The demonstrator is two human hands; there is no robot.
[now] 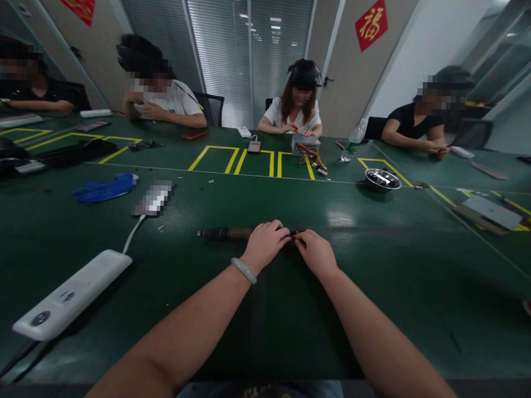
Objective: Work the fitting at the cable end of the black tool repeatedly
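A long, slim electric screwdriver [226, 235], black and brown with a narrow metal tip at its left end, lies across the green table in front of me. My left hand [267, 241] is closed over its right-hand part, so that stretch is hidden. Close beside it, my right hand [315, 251] pinches at the thin black end of the tool. The fingertips of both hands almost meet there. What exactly lies between them is too small to make out.
On the left, a white power strip [74, 297] has a cable running to a phone [154, 198]. Beyond lie a blue glove [105, 189], a metal bowl [382, 180], a bottle [353, 141] and a grey box with coloured wires [306, 143]. Several people sit across the table.
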